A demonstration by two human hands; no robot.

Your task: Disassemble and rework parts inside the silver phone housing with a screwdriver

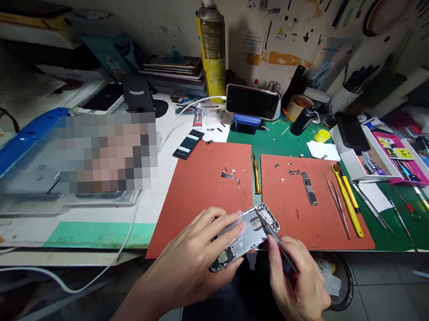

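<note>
An opened phone housing (247,238), silver inside, is held tilted over the front edge of the bench. My left hand (201,250) grips it by its long sides, fingers lying across the inner face. In my right hand (296,276) is a pair of tweezers (272,231), its tips at the housing's upper right end. Whether the tips pinch a part is too small to tell. On the mat beyond lie a flex cable (230,176) and tiny parts. A logic board (310,189) rests on the right-hand mat.
Between the two orange mats (198,190) lies a gold screwdriver (256,175). To the right are spare tweezers (338,199) and a yellow brush (348,204). A phone (252,102) leans at the back beside a spray can (213,50). A white cable (131,227) crosses the left side.
</note>
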